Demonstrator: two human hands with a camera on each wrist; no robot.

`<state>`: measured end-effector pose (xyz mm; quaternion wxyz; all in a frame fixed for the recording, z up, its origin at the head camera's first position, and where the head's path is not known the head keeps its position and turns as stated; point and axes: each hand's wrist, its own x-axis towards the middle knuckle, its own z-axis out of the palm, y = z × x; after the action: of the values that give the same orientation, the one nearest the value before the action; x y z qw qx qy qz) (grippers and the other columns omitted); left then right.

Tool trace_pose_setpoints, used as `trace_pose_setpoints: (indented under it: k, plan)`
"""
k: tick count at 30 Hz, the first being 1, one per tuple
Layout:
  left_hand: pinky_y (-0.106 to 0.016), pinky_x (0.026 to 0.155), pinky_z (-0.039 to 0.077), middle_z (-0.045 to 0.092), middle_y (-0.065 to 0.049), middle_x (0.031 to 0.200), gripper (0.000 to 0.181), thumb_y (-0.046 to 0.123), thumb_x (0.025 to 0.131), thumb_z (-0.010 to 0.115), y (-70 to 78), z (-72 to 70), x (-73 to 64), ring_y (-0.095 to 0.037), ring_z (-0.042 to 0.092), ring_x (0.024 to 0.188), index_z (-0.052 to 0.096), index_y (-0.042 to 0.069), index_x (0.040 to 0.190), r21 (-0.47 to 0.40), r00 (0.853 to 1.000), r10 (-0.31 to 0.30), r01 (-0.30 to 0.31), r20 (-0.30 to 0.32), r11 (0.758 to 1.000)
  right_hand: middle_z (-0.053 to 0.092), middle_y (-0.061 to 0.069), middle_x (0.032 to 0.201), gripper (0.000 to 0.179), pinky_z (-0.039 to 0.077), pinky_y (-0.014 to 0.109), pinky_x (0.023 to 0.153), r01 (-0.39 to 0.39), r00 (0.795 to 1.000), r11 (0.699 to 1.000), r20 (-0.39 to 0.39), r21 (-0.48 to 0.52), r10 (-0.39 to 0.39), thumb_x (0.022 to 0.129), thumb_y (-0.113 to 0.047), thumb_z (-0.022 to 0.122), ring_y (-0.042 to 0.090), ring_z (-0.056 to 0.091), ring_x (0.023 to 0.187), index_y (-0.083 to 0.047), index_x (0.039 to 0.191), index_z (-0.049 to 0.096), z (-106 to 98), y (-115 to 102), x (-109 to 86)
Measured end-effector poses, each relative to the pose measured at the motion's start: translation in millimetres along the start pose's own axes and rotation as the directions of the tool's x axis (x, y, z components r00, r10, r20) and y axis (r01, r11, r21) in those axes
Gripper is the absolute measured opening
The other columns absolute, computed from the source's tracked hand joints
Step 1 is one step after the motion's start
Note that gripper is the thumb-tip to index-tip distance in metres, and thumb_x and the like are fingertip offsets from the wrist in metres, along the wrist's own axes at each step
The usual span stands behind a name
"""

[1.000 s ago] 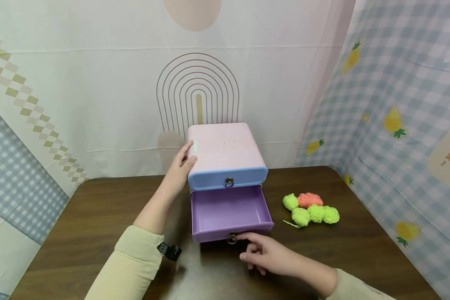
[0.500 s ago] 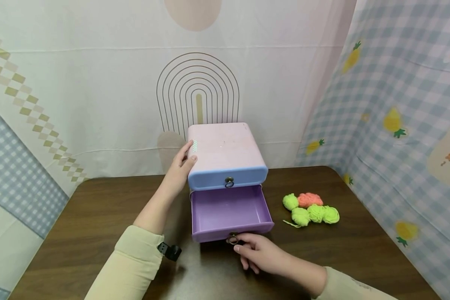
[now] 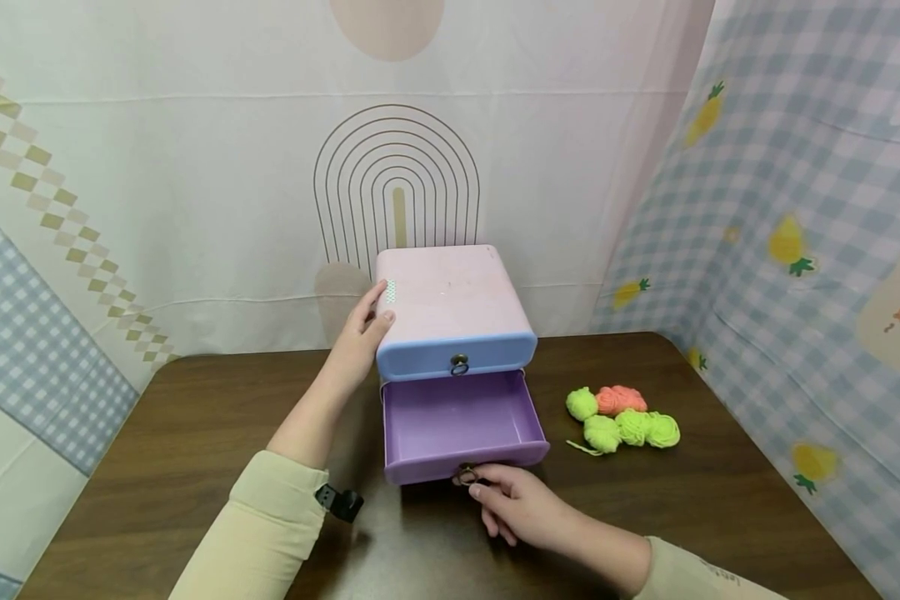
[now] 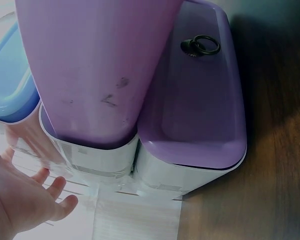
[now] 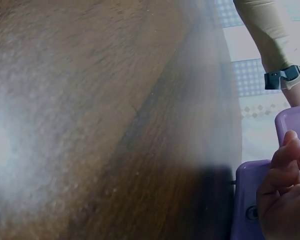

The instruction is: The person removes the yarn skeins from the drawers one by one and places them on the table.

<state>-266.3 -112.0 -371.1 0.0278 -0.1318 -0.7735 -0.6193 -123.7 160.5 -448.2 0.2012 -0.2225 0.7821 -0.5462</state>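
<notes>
A small drawer cabinet with a pale pink top [image 3: 450,292] stands on the table. Its blue upper drawer [image 3: 416,361] is closed, while the purple drawer [image 3: 457,417] below is pulled out with nothing inside. Another purple drawer [image 4: 200,115], closed, shows beneath it in the left wrist view. My left hand [image 3: 356,343] rests on the cabinet's left side and top edge, fingers loosely spread. My right hand [image 3: 528,504] pinches the metal ring pull [image 3: 467,475] on the pulled-out drawer's front between thumb and index finger, the other fingers curled below.
Right of the cabinet lie several lime-green yarn balls [image 3: 602,434] and a coral yarn bundle [image 3: 619,400], with a loose green strand. The brown wooden table [image 3: 217,417] ends at a patterned cloth backdrop [image 3: 217,167] behind and at both sides.
My right hand has shifted slightly left, and its thumb has closed toward the index finger at the ring. My left hand, the drawers and the yarn stay where they were.
</notes>
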Motion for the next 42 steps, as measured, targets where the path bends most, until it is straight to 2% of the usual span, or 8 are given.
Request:
trace_pose_setpoints:
  k: [6,16,27,33,38,42]
  plan:
    - [-0.053,0.112,0.03,0.016,-0.014,0.162,0.06,0.039,0.102,0.047,0.6,-0.7,0.0,-0.034,0.026,0.144,0.027,0.029,0.158,0.004,1.0,-0.003,0.003,-0.007,1.0,0.056,0.001,0.061,0.028,0.044,0.028,0.039,-0.008,0.999,1.0,-0.053,0.03,0.009,0.104,-0.018,0.05,0.009,0.046,0.041,-0.002,0.125,0.06,0.0,-7.9,2.8]
    - [-0.054,0.112,0.029,0.014,-0.013,0.162,0.06,0.038,0.102,0.046,0.6,0.1,1.2,-0.034,0.024,0.145,0.025,0.027,0.158,-0.013,1.0,-0.003,0.003,0.007,1.0,0.056,0.002,0.064,0.029,0.041,0.031,0.038,0.017,0.998,0.999,-0.067,0.051,-0.014,0.106,-0.015,0.047,0.008,0.045,0.04,0.004,0.125,0.057,-0.9,-8.6,16.7]
    - [-0.052,0.108,0.035,0.02,-0.015,0.159,0.06,0.038,0.102,0.047,-1.7,-0.7,1.3,-0.032,0.033,0.139,0.026,0.031,0.157,-0.017,1.0,-0.019,0.019,0.001,1.0,0.058,0.007,0.07,0.03,0.038,0.029,0.038,0.021,0.989,0.996,-0.147,0.092,-0.007,0.106,-0.015,0.046,0.011,0.044,0.04,0.005,0.125,0.056,-3.1,-2.5,49.5]
    - [-0.054,0.109,0.032,0.017,-0.013,0.161,0.06,0.041,0.102,0.046,-1.4,-1.4,1.4,-0.032,0.027,0.142,0.025,0.032,0.158,-0.001,1.0,-0.018,0.018,0.007,1.0,0.058,0.006,0.072,0.031,0.04,0.027,0.041,-0.004,0.982,0.99,-0.188,0.141,0.03,0.106,-0.016,0.044,0.01,0.043,0.041,0.001,0.128,0.057,-8.9,0.0,71.4]
    - [-0.055,0.108,0.034,0.018,-0.017,0.159,0.062,0.04,0.102,0.046,-0.5,-2.6,1.2,-0.034,0.029,0.14,0.022,0.03,0.159,-0.008,1.0,-0.015,0.016,0.023,1.0,0.058,0.007,0.073,0.031,0.04,0.026,0.043,-0.026,0.978,0.985,-0.2,0.172,0.06,0.107,-0.016,0.043,0.01,0.043,0.042,0.002,0.129,0.056,-13.6,1.9,84.5]
    - [-0.054,0.106,0.035,0.019,-0.019,0.158,0.062,0.04,0.102,0.045,-0.3,-2.0,2.0,-0.035,0.032,0.138,0.022,0.029,0.159,-0.017,1.0,-0.012,0.012,0.029,1.0,0.058,0.007,0.074,0.031,0.041,0.028,0.045,-0.022,0.98,0.984,-0.192,0.176,0.057,0.107,-0.016,0.042,0.011,0.044,0.043,0.001,0.13,0.055,-16.4,1.9,86.9]
